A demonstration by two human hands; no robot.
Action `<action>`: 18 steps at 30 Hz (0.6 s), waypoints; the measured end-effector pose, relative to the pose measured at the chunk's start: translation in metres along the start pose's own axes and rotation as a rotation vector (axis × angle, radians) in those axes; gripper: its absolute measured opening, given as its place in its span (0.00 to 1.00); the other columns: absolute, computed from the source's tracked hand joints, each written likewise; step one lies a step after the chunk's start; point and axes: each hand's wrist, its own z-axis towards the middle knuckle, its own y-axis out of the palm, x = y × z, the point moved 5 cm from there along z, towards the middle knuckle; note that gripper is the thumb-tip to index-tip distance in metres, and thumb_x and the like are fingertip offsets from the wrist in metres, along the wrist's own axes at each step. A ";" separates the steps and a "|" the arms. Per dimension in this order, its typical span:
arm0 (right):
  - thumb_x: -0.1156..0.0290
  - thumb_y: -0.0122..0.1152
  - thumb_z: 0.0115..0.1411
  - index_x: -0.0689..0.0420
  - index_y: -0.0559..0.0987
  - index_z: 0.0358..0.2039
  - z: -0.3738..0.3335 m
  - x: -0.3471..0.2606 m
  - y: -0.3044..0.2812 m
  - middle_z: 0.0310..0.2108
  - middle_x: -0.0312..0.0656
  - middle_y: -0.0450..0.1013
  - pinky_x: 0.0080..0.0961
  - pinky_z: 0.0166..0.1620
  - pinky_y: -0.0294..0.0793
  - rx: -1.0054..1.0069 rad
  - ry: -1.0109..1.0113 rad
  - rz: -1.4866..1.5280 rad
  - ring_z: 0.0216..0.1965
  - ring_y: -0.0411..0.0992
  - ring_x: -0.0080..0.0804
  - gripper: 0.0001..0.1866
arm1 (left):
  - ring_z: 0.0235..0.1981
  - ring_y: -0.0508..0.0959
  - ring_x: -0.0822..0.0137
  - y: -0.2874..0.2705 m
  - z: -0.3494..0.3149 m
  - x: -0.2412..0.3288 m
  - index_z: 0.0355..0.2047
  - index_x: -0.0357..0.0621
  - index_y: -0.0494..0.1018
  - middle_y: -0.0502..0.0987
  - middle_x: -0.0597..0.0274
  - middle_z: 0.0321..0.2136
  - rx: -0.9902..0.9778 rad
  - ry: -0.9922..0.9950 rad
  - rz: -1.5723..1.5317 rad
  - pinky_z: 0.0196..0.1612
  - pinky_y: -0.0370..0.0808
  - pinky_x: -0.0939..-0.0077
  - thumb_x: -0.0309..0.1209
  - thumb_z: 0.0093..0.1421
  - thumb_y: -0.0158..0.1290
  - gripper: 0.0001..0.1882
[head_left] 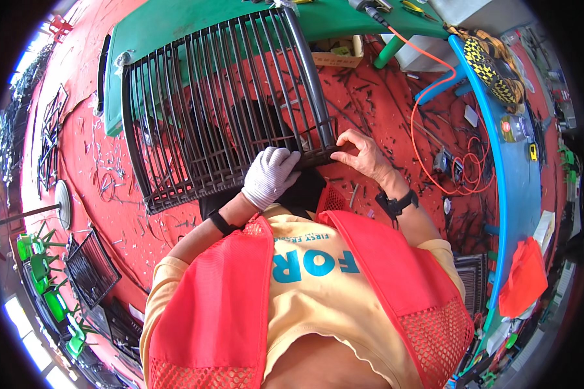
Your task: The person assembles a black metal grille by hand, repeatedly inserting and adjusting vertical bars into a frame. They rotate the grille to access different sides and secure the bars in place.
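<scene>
A dark slatted panel with a tubular frame leans from the green table toward my lap. Dark strips are woven across its near end, making a woven border. My left hand, in a white knit glove, is closed over that border near the middle, its fingertips around the woven strips. At the panel's near right corner, my bare right hand pinches a dark strip between thumb and forefinger. The strip's end is hidden by the fingers. A thin loose strand stands up beside the frame tube at that corner.
The green table carries the panel's far end. A blue table stands at the right, with patterned shoes and a red bag on it. An orange cord trails to the red floor, littered with dark scraps.
</scene>
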 end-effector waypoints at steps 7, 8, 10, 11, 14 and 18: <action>0.72 0.72 0.50 0.59 0.72 0.33 0.001 -0.001 0.000 0.31 0.38 0.70 0.25 0.42 0.71 -0.050 -0.008 -0.022 0.35 0.71 0.30 0.16 | 0.38 0.72 0.56 0.006 -0.006 0.000 0.46 0.43 0.73 0.70 0.58 0.36 0.055 -0.026 0.006 0.40 0.73 0.64 0.33 0.47 0.62 0.24; 0.71 0.72 0.50 0.59 0.72 0.33 0.000 -0.001 0.002 0.30 0.38 0.70 0.25 0.42 0.71 -0.056 -0.009 -0.038 0.35 0.71 0.30 0.16 | 0.38 0.72 0.56 0.008 -0.008 0.000 0.46 0.43 0.73 0.70 0.58 0.36 0.044 -0.021 -0.006 0.40 0.73 0.64 0.33 0.48 0.62 0.23; 0.70 0.71 0.50 0.59 0.71 0.32 0.000 0.000 0.002 0.30 0.38 0.69 0.25 0.42 0.71 -0.071 -0.012 -0.058 0.34 0.70 0.30 0.16 | 0.39 0.72 0.56 0.010 -0.008 0.001 0.45 0.43 0.74 0.70 0.58 0.36 0.046 -0.014 -0.017 0.41 0.73 0.65 0.33 0.49 0.62 0.22; 0.71 0.71 0.50 0.59 0.72 0.32 0.001 0.001 0.002 0.30 0.39 0.69 0.25 0.41 0.70 -0.069 0.013 -0.051 0.34 0.70 0.30 0.16 | 0.39 0.72 0.56 0.010 -0.007 0.002 0.45 0.43 0.73 0.70 0.58 0.36 0.068 -0.008 -0.019 0.41 0.73 0.65 0.33 0.49 0.62 0.22; 0.69 0.71 0.49 0.59 0.72 0.33 0.003 -0.007 0.000 0.33 0.41 0.70 0.31 0.39 0.72 -0.032 0.004 -0.122 0.35 0.72 0.39 0.17 | 0.39 0.72 0.56 0.008 -0.002 0.003 0.45 0.44 0.73 0.70 0.58 0.38 0.051 -0.007 0.003 0.41 0.73 0.65 0.34 0.48 0.61 0.23; 0.69 0.70 0.49 0.58 0.75 0.39 0.000 -0.044 -0.003 0.44 0.44 0.67 0.35 0.43 0.73 0.075 -0.031 -0.495 0.42 0.71 0.43 0.18 | 0.47 0.71 0.58 -0.022 -0.012 0.003 0.48 0.47 0.73 0.71 0.62 0.42 0.118 0.123 0.067 0.51 0.68 0.59 0.35 0.47 0.62 0.26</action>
